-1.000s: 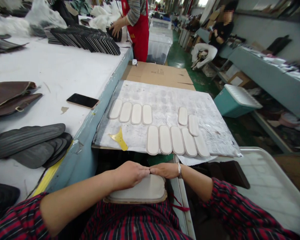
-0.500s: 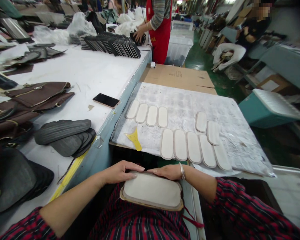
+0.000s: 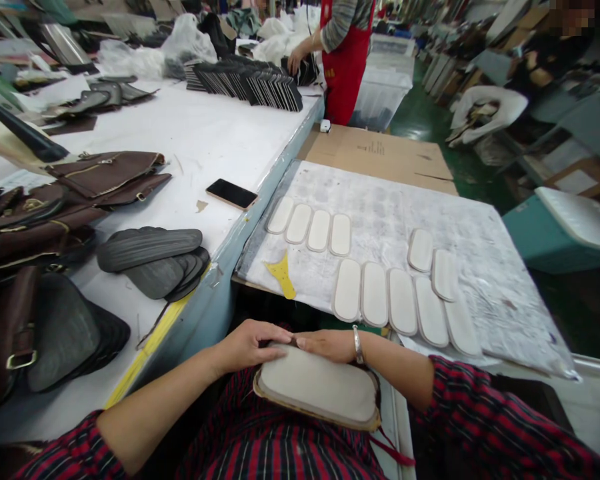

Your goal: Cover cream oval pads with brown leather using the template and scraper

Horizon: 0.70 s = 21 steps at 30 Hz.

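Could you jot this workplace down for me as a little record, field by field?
Left hand: at the far edge of a cream oblong panel above the lap
Right hand: at the same edge, silver bracelet on its wrist
White-covered board: eleven pale oblong pieces, one flat yellow tool
White tabletop: black-screened phone, dark grey rounded pieces

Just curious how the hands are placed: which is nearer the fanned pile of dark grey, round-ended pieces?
Left. The left hand is right of the pile, past the light blue table side; the right hand is farther right.
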{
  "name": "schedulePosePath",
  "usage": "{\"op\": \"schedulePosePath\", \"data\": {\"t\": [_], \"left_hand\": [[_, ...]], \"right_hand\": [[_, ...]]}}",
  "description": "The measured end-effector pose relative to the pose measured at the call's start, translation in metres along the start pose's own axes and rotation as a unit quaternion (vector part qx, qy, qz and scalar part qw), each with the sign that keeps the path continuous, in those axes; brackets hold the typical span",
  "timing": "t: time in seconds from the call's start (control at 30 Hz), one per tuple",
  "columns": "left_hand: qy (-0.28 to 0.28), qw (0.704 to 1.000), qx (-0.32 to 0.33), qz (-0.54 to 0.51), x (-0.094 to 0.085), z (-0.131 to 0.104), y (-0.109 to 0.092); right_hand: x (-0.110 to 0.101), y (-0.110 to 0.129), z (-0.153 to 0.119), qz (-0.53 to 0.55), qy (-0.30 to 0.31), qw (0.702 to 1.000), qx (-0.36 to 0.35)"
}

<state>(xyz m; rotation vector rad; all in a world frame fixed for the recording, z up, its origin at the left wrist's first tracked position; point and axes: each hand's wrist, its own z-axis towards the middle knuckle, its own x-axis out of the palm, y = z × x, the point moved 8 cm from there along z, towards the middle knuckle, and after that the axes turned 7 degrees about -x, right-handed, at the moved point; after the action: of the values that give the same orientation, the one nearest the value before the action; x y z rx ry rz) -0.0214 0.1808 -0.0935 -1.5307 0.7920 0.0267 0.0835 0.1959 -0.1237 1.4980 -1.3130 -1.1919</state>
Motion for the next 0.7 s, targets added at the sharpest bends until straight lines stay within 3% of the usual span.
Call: {"op": "schedulePosePath", "data": {"t": [0.1,0.27,0.33,0.43,0.5,0.57,0.7], "left_hand": [[-0.033,0.999,0.007,0.014,-0.003,-0.003,-0.002],[-0.018,1.0,-0.007,0.024,-0.009,-0.002,-0.008],[-0.019,0.999,-0.022,0.029,-0.015,-0.005,-0.013],[-0.042,0.993,0.019,0.109,-0.014,-0.018,-0.038],[-0.039,0.979,0.079,0.184,0.004,-0.03,-0.062],[-0.021,0.961,0.13,0.244,0.032,-0.04,-0.081],[-0.025,0.931,0.154,0.331,0.08,-0.044,-0.089]], "right_hand": [[0.002,0.0,0.016,-0.008,0.01,1.0,0.003],[-0.007,0.006,0.025,-0.034,0.001,0.999,0.016],[-0.016,0.015,0.009,-0.046,-0.039,0.998,0.021],[-0.029,0.037,-0.043,-0.137,-0.166,0.976,0.039],[-0.021,0.057,-0.085,-0.246,-0.249,0.936,0.037],[0.004,0.071,-0.117,-0.343,-0.289,0.893,0.031],[0.061,0.071,-0.134,-0.463,-0.31,0.829,0.051]]}}
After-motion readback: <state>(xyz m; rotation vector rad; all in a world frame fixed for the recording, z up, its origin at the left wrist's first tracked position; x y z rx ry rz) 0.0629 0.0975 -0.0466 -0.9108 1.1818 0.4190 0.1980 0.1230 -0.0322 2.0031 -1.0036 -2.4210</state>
